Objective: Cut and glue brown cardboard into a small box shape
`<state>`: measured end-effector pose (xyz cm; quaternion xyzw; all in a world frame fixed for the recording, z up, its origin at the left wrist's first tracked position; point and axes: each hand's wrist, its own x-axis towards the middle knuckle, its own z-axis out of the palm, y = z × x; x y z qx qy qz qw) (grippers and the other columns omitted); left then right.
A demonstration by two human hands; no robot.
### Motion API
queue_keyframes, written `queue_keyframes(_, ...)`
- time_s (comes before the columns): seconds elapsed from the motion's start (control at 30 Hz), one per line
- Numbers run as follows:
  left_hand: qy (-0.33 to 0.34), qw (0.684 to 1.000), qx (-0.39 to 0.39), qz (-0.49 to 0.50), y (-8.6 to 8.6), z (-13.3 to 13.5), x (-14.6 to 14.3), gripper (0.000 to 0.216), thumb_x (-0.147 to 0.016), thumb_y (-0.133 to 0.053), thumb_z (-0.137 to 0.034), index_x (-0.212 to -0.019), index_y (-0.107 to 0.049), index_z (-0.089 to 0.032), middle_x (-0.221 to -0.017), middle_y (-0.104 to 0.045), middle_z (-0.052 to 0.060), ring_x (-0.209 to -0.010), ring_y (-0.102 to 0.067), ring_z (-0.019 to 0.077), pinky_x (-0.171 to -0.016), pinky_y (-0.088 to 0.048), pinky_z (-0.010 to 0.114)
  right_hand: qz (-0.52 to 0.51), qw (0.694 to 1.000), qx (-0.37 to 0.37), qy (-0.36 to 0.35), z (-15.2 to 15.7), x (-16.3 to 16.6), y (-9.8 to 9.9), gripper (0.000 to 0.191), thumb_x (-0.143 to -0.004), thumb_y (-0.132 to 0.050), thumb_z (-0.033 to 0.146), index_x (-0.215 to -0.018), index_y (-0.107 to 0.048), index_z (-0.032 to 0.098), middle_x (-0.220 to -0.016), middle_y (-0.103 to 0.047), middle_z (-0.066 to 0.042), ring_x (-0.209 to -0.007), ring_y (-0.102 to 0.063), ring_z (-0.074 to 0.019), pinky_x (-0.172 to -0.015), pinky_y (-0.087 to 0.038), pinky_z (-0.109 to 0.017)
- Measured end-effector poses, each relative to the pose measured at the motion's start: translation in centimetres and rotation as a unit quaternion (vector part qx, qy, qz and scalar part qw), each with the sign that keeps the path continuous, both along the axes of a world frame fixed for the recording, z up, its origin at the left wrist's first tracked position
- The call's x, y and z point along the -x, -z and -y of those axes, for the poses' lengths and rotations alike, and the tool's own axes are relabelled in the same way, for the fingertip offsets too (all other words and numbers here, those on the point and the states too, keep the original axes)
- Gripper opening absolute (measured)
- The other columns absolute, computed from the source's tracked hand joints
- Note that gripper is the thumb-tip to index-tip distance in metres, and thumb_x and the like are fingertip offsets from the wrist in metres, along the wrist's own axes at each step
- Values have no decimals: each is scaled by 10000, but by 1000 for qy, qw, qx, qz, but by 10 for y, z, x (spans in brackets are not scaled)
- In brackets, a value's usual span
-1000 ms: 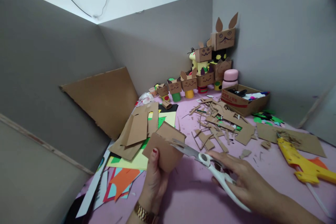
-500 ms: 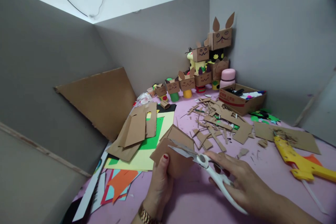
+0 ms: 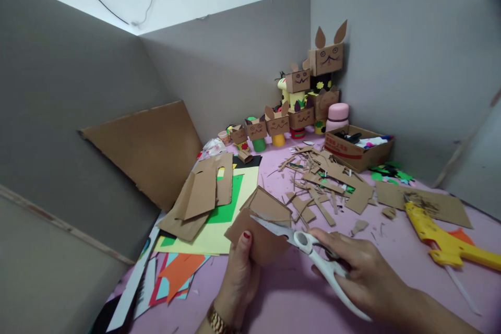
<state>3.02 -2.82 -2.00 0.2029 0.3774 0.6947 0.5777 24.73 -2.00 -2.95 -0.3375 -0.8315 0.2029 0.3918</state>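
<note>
In the lower middle of the head view, my left hand [image 3: 241,266] grips a piece of cardboard [image 3: 250,235], with the thumb pressed on its near face. The piece looks folded, and a second brown panel stands behind the front one. My right hand [image 3: 352,271] is closed round the white handles of a pair of scissors [image 3: 326,266]. Their blades point left and lie across the cardboard near its upper edge. The blades look nearly closed. Some fingers of my left hand are hidden behind the cardboard.
Cardboard scraps [image 3: 324,177] lie beyond my right hand. A yellow glue gun [image 3: 442,235] rests at the right. Sheets of coloured paper [image 3: 180,271] and cut cardboard [image 3: 201,193] lie left. Cardboard animal figures [image 3: 277,125] and an open box [image 3: 348,151] stand at the back.
The scissor blades, slightly apart before, now look closer together on the cardboard. Both hands keep nearly the same place, and the view has shifted slightly.
</note>
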Motion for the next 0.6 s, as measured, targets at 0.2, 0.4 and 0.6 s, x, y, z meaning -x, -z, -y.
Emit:
queue_keyframes(0.2, -1, 1000, 1, 5, -3, 1, -2, 576, -595, -837, -406, -1113, -662, -227, -941, -760, 45, -820, -701, 216, -790, -552, 317, -13, 1000, -5, -1, 0, 0, 3, 481, -781, -535, 95, -1253, -529, 191, -772, -673, -20, -636, -624, -153, -597, -474, -232)
queue_keyframes(0.4, -1, 1000, -8, 4, -6, 1, -1, 466, -595, -841, -394, -1002, -697, -217, -914, -765, 36, -797, -701, 199, -732, -562, 283, 16, 1000, 15, 2, -1, 0, -3, 493, -780, -492, 110, -1266, -520, 186, -810, -679, -48, -665, -619, -179, -610, -491, -279)
queue_keyframes(0.6, 4, 1000, -19, 5, -3, -1, 0, 446, -596, -842, -392, -982, -711, -209, -909, -769, 42, -822, -703, 205, -747, -559, 280, 23, 998, 55, 15, 0, -1, -6, 547, -747, -502, 102, -1282, -518, 217, -924, -678, -75, -790, -634, -217, -694, -512, -333)
